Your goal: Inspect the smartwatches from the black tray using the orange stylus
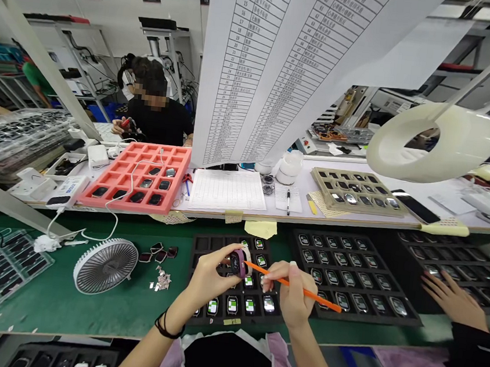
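In the head view, the left hand (213, 275) grips a smartwatch (239, 263) with a purple band, and the right hand (290, 293) pinches an orange stick (301, 290). The stick's long axis slants up from the lower right, and its tip meets the watch's side. The watch lies between the hands, nearer the left, just above a black tray (203, 243). Most of that tray's compartments hold watches, many with green on their screens; a few at its far end are empty. Right of the tray, a second black tray (353, 237) holds rows of watches. Beyond the tray, a pink tray (178, 153) holds dark watch bodies.
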`<state>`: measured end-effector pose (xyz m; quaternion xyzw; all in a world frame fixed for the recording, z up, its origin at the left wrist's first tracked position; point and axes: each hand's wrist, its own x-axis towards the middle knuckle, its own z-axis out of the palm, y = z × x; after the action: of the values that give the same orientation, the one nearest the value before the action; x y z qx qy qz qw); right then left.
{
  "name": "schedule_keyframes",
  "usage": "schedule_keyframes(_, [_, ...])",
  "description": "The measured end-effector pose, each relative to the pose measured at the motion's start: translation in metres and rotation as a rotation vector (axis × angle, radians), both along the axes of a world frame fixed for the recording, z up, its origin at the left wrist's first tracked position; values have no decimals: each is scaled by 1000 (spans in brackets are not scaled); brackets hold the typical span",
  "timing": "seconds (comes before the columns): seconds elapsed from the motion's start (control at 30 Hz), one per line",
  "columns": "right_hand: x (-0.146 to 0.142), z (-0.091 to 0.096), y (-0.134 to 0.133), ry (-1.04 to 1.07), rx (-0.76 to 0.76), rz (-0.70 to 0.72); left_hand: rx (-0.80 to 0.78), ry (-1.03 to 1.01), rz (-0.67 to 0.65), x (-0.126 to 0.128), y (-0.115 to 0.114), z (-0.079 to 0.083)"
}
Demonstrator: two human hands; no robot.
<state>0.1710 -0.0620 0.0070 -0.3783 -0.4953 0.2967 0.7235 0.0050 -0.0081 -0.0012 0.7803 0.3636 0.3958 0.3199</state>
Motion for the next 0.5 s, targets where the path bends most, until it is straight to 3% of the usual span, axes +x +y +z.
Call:
schedule_keyframes(0.33, [-3, 4, 0, -50, -17, -27, 36, -15, 9, 0, -1, -3])
schedule_keyframes(0.5, [2, 0, 4, -19, -3, -2, -65, -16, 11, 0, 2, 0])
